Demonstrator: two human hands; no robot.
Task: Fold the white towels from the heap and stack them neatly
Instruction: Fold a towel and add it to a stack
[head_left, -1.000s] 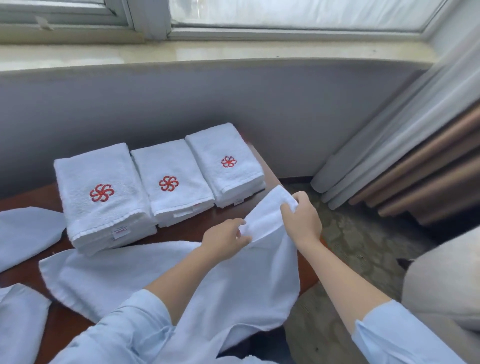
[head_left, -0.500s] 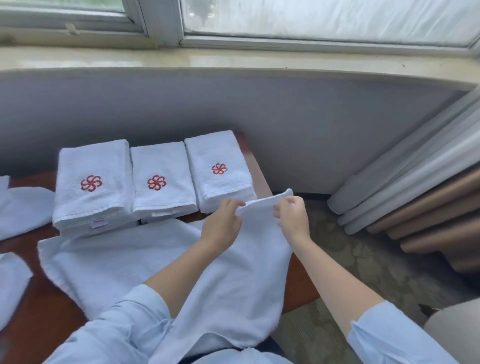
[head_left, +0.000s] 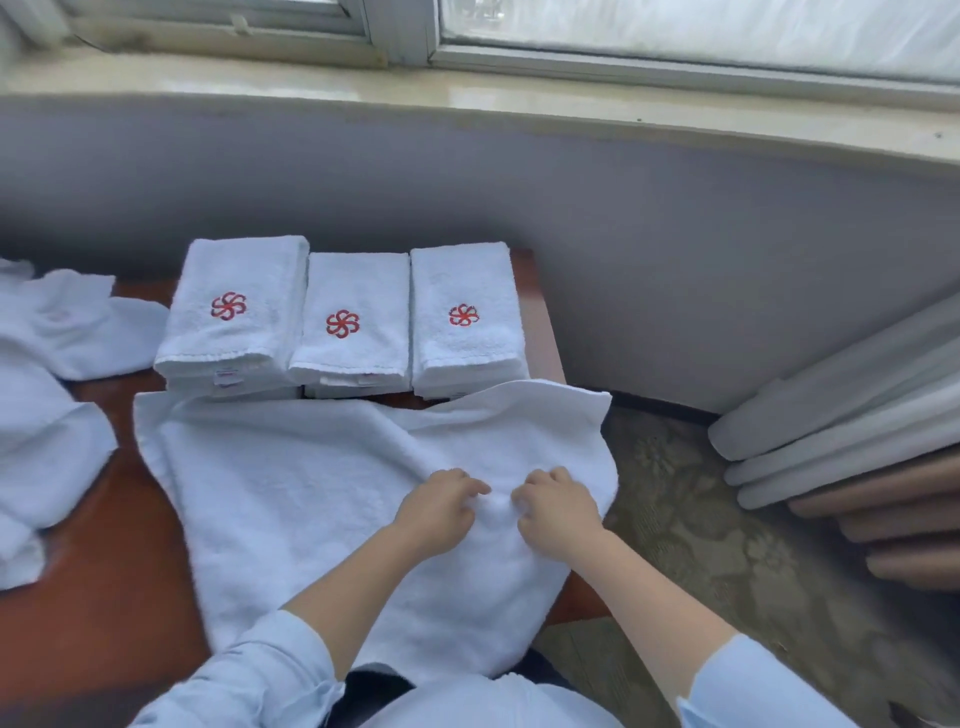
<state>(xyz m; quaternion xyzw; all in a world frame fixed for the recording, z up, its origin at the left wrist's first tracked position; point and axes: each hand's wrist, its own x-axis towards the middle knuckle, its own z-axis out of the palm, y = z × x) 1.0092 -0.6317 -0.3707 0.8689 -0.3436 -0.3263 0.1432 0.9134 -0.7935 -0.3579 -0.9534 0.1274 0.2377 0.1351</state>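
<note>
Both hands, the left hand (head_left: 441, 512) and right hand (head_left: 558, 512), are pressing curled fingertips into the towel (head_left: 291, 499), bunching a small ridge between them. It is looking soft, light and limp, so taking its far corners beyond the fingertips is probably wisest.

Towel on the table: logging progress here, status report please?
Left hand and right hand pressing on spread towel, fingers curled. Three folded stacks behind. Unfolded towels wait left. Nothing in the way.
</note>
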